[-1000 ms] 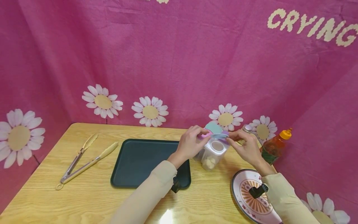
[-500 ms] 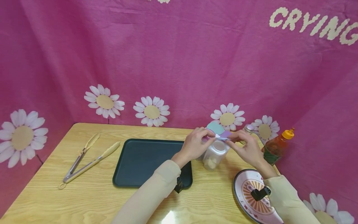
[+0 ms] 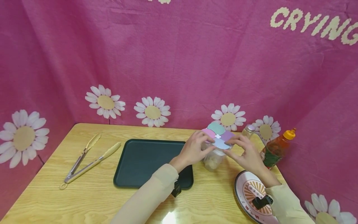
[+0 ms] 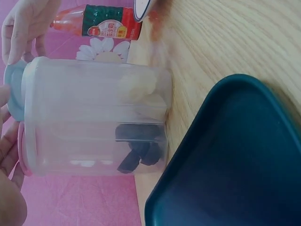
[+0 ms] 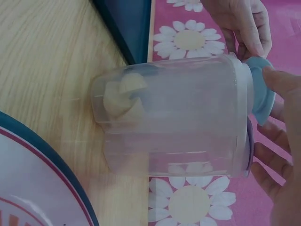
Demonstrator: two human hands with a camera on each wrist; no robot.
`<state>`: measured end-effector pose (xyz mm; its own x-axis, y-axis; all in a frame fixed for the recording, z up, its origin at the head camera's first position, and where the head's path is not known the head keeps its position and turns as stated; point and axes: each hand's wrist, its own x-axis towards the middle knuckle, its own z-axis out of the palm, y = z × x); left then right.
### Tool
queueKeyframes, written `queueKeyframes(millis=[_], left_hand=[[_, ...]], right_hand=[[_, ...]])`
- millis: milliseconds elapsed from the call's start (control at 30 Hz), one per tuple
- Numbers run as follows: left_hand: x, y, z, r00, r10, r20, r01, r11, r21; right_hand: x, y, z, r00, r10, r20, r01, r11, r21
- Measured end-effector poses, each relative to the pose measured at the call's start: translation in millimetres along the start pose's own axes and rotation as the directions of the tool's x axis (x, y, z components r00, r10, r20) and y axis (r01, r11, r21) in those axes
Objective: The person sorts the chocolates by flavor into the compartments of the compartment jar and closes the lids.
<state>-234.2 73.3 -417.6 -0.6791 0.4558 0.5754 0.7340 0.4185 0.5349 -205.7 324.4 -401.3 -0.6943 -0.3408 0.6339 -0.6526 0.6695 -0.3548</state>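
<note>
A clear storage container (image 4: pixel 77 99) stands upright on the table, topped by petal-shaped flip lids in teal, pink, purple and light blue. The light blue lid (image 3: pixel 220 144) lies nearest the person, slightly raised from the rim in the right wrist view. My left hand (image 3: pixel 193 147) pinches its left edge between thumb and fingers. At the opposite edge, my right hand (image 3: pixel 247 152) pinches the same lid. Pale chunks (image 5: pixel 124 99) lie at the bottom of one compartment; dark pieces (image 4: pixel 140 146) lie in another. Fingers partly cover the pink and purple lids.
A dark tray (image 3: pixel 151 161) lies left of the container, with tongs (image 3: pixel 84 165) farther left. A patterned plate (image 3: pixel 244 183) sits at the right front, partly under the right forearm. Behind the right hand stand a sauce bottle (image 3: pixel 275 149) and a small capped jar (image 3: pixel 248 130).
The light blue lid has swung down from upright over its opening, towards the person. Both hands have moved down slightly with it. The container has stayed in place.
</note>
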Motion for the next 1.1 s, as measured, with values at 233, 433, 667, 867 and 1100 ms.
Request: queueKeyframes(millis=[233,433,667,867,1100], left_hand=[[-2.4,0.1,2.0,1.000,0.013,-0.002,-0.013,1.000,0.009],[-2.6,1.8,3.6,1.000,0.008,-0.013,-0.008,1.000,0.028],[-2.7,6.1,3.1,1.000,0.010,-0.014,-0.009,0.996,0.083],[-2.7,6.2,3.0,0.999,0.042,-0.011,-0.040,0.989,0.146],[-1.3,3.3,3.6,0.993,0.112,-0.026,-0.104,0.972,0.212]], right_hand=[[-4,-5,2,1.000,-0.001,0.015,0.001,1.000,-0.016],[-4,-6,7,1.000,0.000,-0.024,0.000,1.000,-0.019],[-10,-9,15,0.996,0.030,-0.079,-0.031,0.999,-0.019],[-16,-11,19,0.992,0.045,-0.119,-0.050,0.998,-0.034],[-16,-12,21,0.990,0.039,-0.137,-0.051,0.995,-0.087]])
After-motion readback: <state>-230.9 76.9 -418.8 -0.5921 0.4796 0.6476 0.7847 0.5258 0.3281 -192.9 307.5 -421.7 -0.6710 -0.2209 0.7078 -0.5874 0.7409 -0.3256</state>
